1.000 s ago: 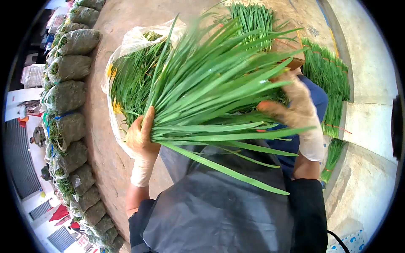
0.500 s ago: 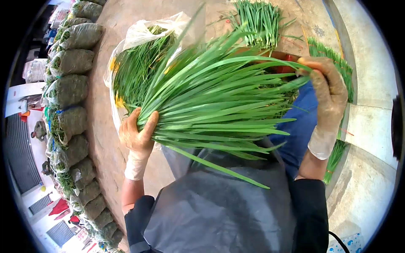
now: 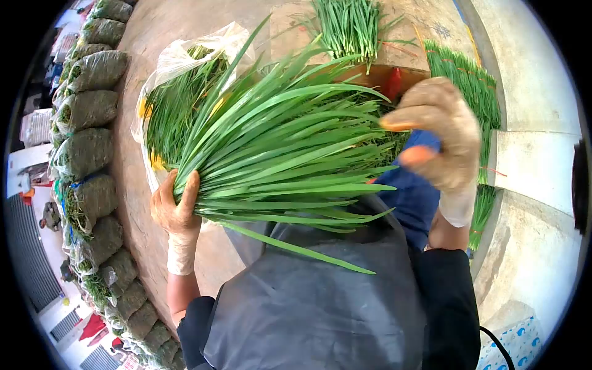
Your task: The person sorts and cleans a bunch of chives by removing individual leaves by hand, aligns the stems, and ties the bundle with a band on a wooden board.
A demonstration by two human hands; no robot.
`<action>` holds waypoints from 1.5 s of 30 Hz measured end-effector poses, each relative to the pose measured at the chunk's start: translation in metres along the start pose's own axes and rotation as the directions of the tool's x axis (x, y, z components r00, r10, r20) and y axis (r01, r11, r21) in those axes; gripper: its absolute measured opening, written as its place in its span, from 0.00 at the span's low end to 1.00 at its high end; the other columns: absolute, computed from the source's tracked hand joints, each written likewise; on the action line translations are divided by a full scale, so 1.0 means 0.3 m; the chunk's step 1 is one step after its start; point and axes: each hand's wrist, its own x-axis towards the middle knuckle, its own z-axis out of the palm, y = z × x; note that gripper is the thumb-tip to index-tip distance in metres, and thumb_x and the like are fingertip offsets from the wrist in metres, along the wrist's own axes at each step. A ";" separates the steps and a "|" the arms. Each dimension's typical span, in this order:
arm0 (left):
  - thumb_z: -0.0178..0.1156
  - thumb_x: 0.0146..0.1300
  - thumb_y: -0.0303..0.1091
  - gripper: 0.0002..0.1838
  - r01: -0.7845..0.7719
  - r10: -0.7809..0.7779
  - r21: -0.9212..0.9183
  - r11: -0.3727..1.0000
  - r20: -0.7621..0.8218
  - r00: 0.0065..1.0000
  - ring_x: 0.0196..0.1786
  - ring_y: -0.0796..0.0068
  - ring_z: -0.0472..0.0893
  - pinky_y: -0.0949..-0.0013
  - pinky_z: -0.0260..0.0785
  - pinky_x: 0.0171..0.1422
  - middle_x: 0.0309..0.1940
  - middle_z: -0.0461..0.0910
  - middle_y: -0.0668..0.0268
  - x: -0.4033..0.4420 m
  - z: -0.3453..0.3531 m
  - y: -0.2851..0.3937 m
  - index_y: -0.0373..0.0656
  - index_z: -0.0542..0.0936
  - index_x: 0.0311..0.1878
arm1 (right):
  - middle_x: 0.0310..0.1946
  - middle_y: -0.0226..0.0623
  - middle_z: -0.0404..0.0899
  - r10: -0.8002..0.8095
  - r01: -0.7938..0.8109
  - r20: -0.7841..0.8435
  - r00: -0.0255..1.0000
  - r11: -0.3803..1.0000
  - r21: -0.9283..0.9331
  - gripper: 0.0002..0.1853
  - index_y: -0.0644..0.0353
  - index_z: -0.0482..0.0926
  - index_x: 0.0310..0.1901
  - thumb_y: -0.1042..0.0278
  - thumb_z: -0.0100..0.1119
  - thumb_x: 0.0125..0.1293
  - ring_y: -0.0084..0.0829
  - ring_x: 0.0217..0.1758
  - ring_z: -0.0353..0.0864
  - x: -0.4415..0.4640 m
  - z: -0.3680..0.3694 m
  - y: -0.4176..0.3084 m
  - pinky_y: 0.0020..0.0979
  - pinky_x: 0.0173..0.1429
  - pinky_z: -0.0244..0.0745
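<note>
My left hand (image 3: 176, 206), in a thin pale glove, grips a thick bunch of garlic chives (image 3: 277, 160) at its gathered end. The long flat leaves fan out to the right above my lap, with one leaf (image 3: 296, 250) hanging lower than the others. My right hand (image 3: 441, 135), also gloved and a little blurred, is just right of the leaf tips. Its thumb and fingers are apart, and nothing shows between them. Behind the bunch, a white plastic bag (image 3: 172, 58) holds more chives (image 3: 182, 117).
A brown box (image 3: 370, 77) with something red stands behind the bunch. Beyond it lies a pile of chives (image 3: 348, 28). Tied bundles (image 3: 465, 83) line the right wall's foot. Several filled sacks (image 3: 89, 151) form a row at left. A dark apron (image 3: 320, 302) covers my lap.
My right hand has let go of a leaf tip at the right of the bunch, and its fingers have parted. The view has shifted slightly; my left hand still holds the bunch.
</note>
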 end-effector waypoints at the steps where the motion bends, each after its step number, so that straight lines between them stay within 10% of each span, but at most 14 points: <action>1: 0.62 0.50 0.28 0.27 0.012 -0.012 0.011 1.000 0.015 1.000 0.45 0.57 0.80 0.58 0.70 0.47 0.50 0.79 0.59 0.000 0.000 0.000 0.63 0.80 0.55 | 0.33 0.31 0.80 -0.026 0.033 0.058 0.998 0.991 -0.127 0.30 0.55 0.85 0.36 0.33 0.64 0.48 0.36 0.42 0.78 0.003 0.029 -0.016 0.37 0.49 0.72; 7: 0.62 0.52 0.30 0.24 -0.004 0.004 -0.011 1.000 0.012 1.000 0.45 0.57 0.80 0.59 0.70 0.45 0.49 0.79 0.58 0.004 -0.003 0.016 0.61 0.80 0.55 | 0.32 0.26 0.79 -0.074 0.075 -0.039 0.997 0.997 0.030 0.09 0.53 0.82 0.32 0.63 0.71 0.51 0.33 0.41 0.78 -0.042 0.160 -0.018 0.37 0.48 0.73; 10: 0.62 0.53 0.31 0.23 0.015 -0.015 0.013 1.000 -0.011 1.000 0.43 0.57 0.81 0.59 0.71 0.45 0.48 0.80 0.59 -0.021 0.000 0.003 0.62 0.80 0.55 | 0.32 0.28 0.79 0.198 -0.137 -0.173 0.965 0.940 0.312 0.09 0.53 0.83 0.34 0.64 0.70 0.52 0.34 0.42 0.78 -0.053 0.078 0.010 0.36 0.49 0.73; 15: 0.63 0.54 0.31 0.24 -0.055 0.058 0.042 0.998 -0.085 0.995 0.45 0.58 0.81 0.59 0.71 0.45 0.47 0.80 0.59 -0.026 0.000 -0.020 0.66 0.78 0.55 | 0.36 0.31 0.80 0.030 -0.035 -0.023 0.999 0.975 -0.222 0.16 0.54 0.82 0.41 0.56 0.69 0.54 0.37 0.44 0.77 -0.022 0.132 -0.036 0.38 0.53 0.70; 19: 0.68 0.53 0.35 0.21 -0.082 0.085 0.043 0.996 -0.069 0.994 0.44 0.57 0.80 0.57 0.71 0.45 0.48 0.80 0.59 -0.027 -0.024 -0.021 0.68 0.78 0.50 | 0.32 0.31 0.77 -0.057 0.049 -0.051 0.997 0.987 -0.151 0.11 0.52 0.81 0.35 0.59 0.69 0.53 0.36 0.42 0.77 -0.016 0.247 -0.040 0.38 0.49 0.71; 22: 0.65 0.58 0.38 0.19 -0.092 0.097 0.070 0.993 -0.068 0.993 0.44 0.59 0.80 0.57 0.70 0.46 0.48 0.80 0.59 -0.043 -0.057 -0.030 0.70 0.77 0.52 | 0.31 0.34 0.79 0.227 -0.191 -0.206 0.952 0.965 0.179 0.08 0.58 0.82 0.33 0.66 0.69 0.55 0.37 0.38 0.77 -0.017 0.150 -0.014 0.36 0.44 0.73; 27: 0.64 0.61 0.45 0.18 -0.164 0.169 0.047 0.985 -0.140 0.976 0.45 0.59 0.79 0.56 0.69 0.48 0.50 0.79 0.59 -0.026 -0.100 -0.065 0.66 0.76 0.55 | 0.35 0.34 0.82 0.271 -0.266 -0.157 0.950 0.962 0.056 0.10 0.60 0.84 0.39 0.66 0.67 0.57 0.35 0.43 0.79 -0.020 0.066 -0.001 0.34 0.53 0.71; 30: 0.65 0.53 0.63 0.38 -0.003 0.002 -0.024 1.000 -0.058 0.998 0.46 0.59 0.78 0.58 0.67 0.53 0.48 0.81 0.60 -0.016 -0.131 -0.062 0.40 0.75 0.56 | 0.33 0.36 0.82 0.123 -0.101 -0.226 0.966 0.989 0.107 0.11 0.62 0.83 0.38 0.64 0.65 0.59 0.35 0.39 0.80 0.003 0.015 -0.013 0.34 0.49 0.72; 33: 0.62 0.48 0.72 0.46 -0.087 0.087 0.012 0.996 -0.084 0.993 0.45 0.63 0.79 0.60 0.67 0.56 0.45 0.82 0.60 0.013 -0.169 -0.070 0.37 0.76 0.55 | 0.31 0.36 0.82 0.030 0.002 -0.281 0.959 0.994 0.112 0.14 0.61 0.84 0.37 0.58 0.65 0.59 0.34 0.35 0.79 0.055 -0.009 -0.057 0.33 0.44 0.71; 37: 0.54 0.52 0.78 0.49 -0.194 0.197 0.040 0.980 -0.127 0.972 0.43 0.62 0.79 0.61 0.67 0.54 0.44 0.82 0.58 0.060 -0.210 -0.070 0.36 0.75 0.55 | 0.32 0.32 0.78 -0.208 0.195 0.068 0.976 0.968 0.158 0.17 0.58 0.84 0.39 0.52 0.66 0.56 0.32 0.35 0.76 0.104 0.024 -0.137 0.35 0.40 0.69; 42: 0.40 0.70 0.65 0.31 -0.171 0.171 0.011 0.985 -0.099 0.980 0.46 0.59 0.80 0.61 0.73 0.48 0.53 0.79 0.56 0.069 -0.176 -0.081 0.50 0.73 0.60 | 0.26 0.27 0.73 -0.378 0.378 0.055 0.924 0.926 0.003 0.23 0.57 0.83 0.41 0.63 0.59 0.38 0.27 0.30 0.75 0.033 0.099 -0.205 0.31 0.29 0.68; 45: 0.55 0.69 0.42 0.16 -0.308 0.326 0.117 0.944 -0.199 0.924 0.47 0.62 0.79 0.61 0.72 0.50 0.54 0.79 0.57 0.092 -0.128 -0.063 0.64 0.72 0.59 | 0.26 0.27 0.73 -0.386 0.361 0.117 0.915 0.914 0.186 0.21 0.56 0.84 0.40 0.62 0.59 0.40 0.27 0.29 0.75 -0.017 0.143 -0.203 0.30 0.28 0.68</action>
